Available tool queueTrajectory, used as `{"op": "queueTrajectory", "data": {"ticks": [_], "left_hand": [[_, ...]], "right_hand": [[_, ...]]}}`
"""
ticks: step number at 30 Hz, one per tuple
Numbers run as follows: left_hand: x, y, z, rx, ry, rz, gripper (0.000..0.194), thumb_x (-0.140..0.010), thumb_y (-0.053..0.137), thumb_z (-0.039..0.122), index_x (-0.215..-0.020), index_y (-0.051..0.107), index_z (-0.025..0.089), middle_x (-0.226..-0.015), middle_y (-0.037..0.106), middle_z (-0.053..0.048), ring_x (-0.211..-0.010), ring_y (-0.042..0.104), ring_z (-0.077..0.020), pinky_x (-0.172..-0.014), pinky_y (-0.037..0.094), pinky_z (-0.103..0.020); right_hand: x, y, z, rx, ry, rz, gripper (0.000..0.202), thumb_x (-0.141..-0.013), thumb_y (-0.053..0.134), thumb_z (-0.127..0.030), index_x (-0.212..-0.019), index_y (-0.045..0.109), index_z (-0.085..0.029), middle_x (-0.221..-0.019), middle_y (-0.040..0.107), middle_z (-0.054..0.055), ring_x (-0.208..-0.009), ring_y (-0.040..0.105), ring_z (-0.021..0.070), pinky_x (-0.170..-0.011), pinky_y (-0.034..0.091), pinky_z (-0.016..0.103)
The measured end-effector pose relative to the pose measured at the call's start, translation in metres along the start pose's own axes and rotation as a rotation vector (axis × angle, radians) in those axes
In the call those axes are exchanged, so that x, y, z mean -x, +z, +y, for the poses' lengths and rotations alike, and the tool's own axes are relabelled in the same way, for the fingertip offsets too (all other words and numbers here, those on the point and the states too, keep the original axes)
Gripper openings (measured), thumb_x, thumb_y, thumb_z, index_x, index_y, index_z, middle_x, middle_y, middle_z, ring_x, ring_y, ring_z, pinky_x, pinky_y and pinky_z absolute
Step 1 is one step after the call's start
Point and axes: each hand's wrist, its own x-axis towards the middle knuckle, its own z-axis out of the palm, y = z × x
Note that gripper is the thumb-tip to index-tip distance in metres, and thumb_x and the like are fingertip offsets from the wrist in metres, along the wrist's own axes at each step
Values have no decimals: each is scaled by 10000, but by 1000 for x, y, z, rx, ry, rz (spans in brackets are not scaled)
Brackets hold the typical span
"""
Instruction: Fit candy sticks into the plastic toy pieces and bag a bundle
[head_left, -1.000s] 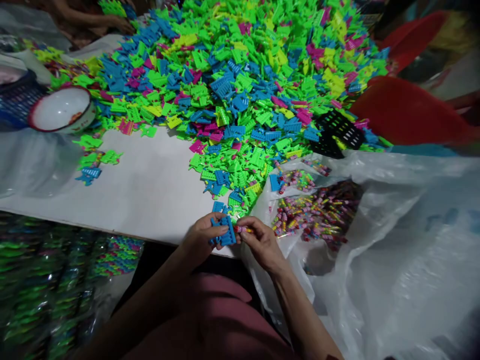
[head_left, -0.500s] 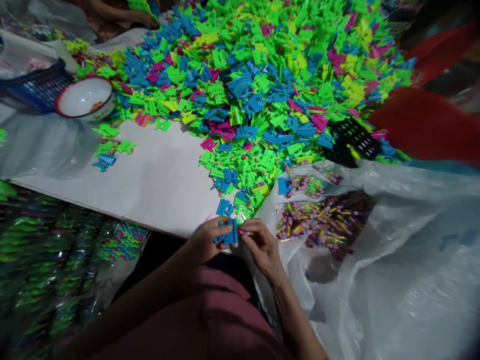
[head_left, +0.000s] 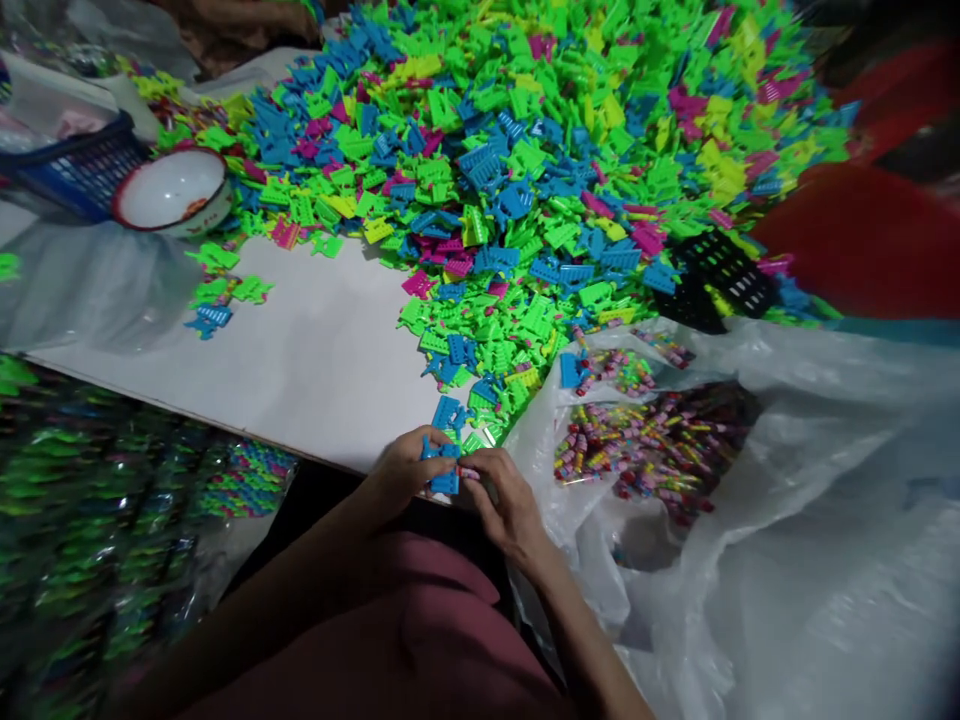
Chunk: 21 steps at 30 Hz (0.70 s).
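Note:
My left hand (head_left: 409, 465) is closed on a blue plastic piece (head_left: 444, 480) with a row of slots, at the table's front edge. Touching its right side, my right hand (head_left: 502, 495) pinches a small pink-and-red piece (head_left: 469, 473) between thumb and fingers. Just beyond my hands lies another blue piece (head_left: 448, 412). A large pile of green, blue, pink and yellow plastic pieces (head_left: 525, 200) spreads behind. At the right, an open clear bag (head_left: 750, 560) holds many small striped pieces (head_left: 660, 440).
A white bowl with a red rim (head_left: 176, 190) stands beside a blue basket (head_left: 75, 170) at the left of the white table (head_left: 300, 370). A black slotted tray (head_left: 712, 280) lies at the pile's right, near a red object (head_left: 862, 240). Packed bags (head_left: 97, 520) are at lower left.
Both hands have shifted slightly left. The blue piece has turned in my left hand, and the small piece is still at its right side. The other person's hand at the top left is no longer visible.

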Motion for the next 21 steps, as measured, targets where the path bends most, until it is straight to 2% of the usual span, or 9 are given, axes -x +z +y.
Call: {"op": "queueTrajectory", "data": {"ticks": [3, 5, 7, 8, 9, 12, 15, 17, 21], "left_hand": [[1, -43, 42, -162, 107, 170, 367, -589, 743, 333, -874, 591, 159, -662, 585, -5, -506, 536, -127, -438, 391, -236], [1, -76, 72, -373, 304, 498, 353, -644, 722, 300, -947, 583, 186, -772, 613, -39, -656, 585, -178, -535, 456, -278], [0, -92, 88, -720, 465, 763, 387, -691, 686, 260, -1049, 559, 188, -976, 615, -81, -912, 580, -248, -727, 496, -362], [-1, -90, 89, -885, 507, 800, 391, -721, 657, 253, -1088, 549, 173, -1067, 595, -105, -1018, 547, -280, -821, 479, -409], [-4, -82, 84, -1023, 517, 754, 380, -748, 627, 255, -1106, 547, 152, -1122, 576, -129, -1083, 518, -305, -891, 449, -446], [-21, -32, 53, -1254, 473, 333, 334, -800, 578, 276, -1098, 575, 124, -1127, 581, -160, -1109, 516, -314, -969, 399, -442], [-41, 12, 26, -1416, 378, 193, 322, -815, 567, 291, -1080, 592, 110, -1099, 583, -184, -1073, 527, -331, -920, 413, -438], [-51, 21, 23, -1459, 329, 159, 341, -798, 588, 277, -1086, 587, 95, -1100, 577, -202, -1056, 530, -340, -889, 419, -429], [-57, 5, 31, -1369, 290, 103, 429, -734, 656, 261, -1132, 564, 130, -1062, 595, -170, -1000, 552, -319, -868, 420, -397]], "right_hand": [[-1, -33, 4, 126, 68, 181, 278, -890, 495, -239, -1167, 522, -230, -1084, 594, 101, -992, 576, 213, -828, 498, 368], [2, -60, 17, 255, 225, 344, 243, -883, 495, -292, -1097, 563, -200, -1015, 619, 108, -886, 602, 216, -746, 505, 355], [3, -78, 33, 399, 399, 330, 228, -869, 498, -315, -1010, 598, -167, -909, 645, 108, -784, 613, 217, -690, 491, 342], [1, -81, 40, 471, 470, 270, 232, -859, 504, -309, -997, 606, -152, -890, 653, 115, -781, 619, 226, -690, 483, 342], [-2, -80, 46, 541, 527, 205, 239, -858, 496, -288, -1007, 608, -139, -899, 661, 128, -806, 626, 238, -701, 475, 342], [-17, -65, 50, 723, 690, 75, 291, -901, 392, -207, -1093, 590, -114, -957, 673, 174, -872, 645, 264, -706, 454, 341], [-30, -55, 47, 806, 776, -25, 341, -925, 315, -174, -1132, 580, -115, -908, 690, 186, -819, 668, 268, -662, 438, 333], [-31, -56, 47, 750, 762, -59, 331, -902, 377, -183, -1168, 560, -111, -872, 702, 168, -790, 672, 255, -656, 436, 319], [-25, -65, 57, 502, 713, 19, 355, -798, 500, -219, -1130, 573, -113, -834, 706, 104, -738, 653, 207, -642, 445, 281]]}}
